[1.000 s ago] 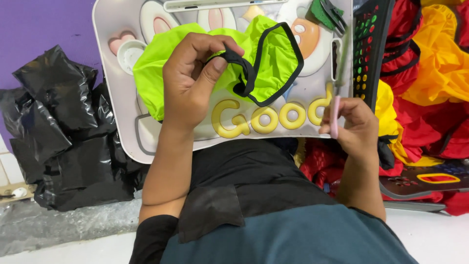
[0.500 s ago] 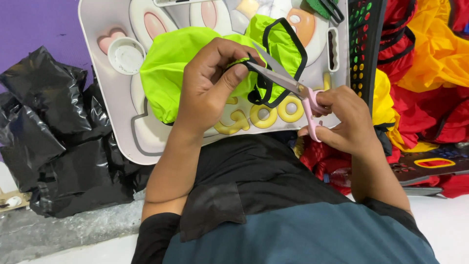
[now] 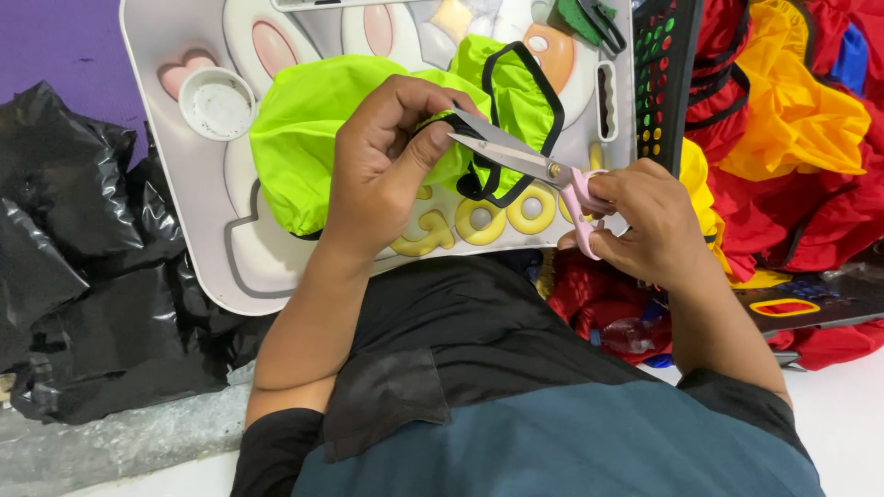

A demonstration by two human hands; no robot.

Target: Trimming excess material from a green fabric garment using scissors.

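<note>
Scissors (image 3: 529, 164) now opened, blades at black trim since last frame. Left hand (image 3: 387, 166) pinching neon green fabric (image 3: 304, 138) at frame centre on white tray (image 3: 198, 244); right hand (image 3: 645, 216) gripping pink handles. Risk: fingertip nick, thumb close to blades.

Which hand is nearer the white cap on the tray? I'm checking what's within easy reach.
Left. The left hand pinches the green cloth just right of the white cap. The right hand holds the scissors at the tray's far side.
</note>
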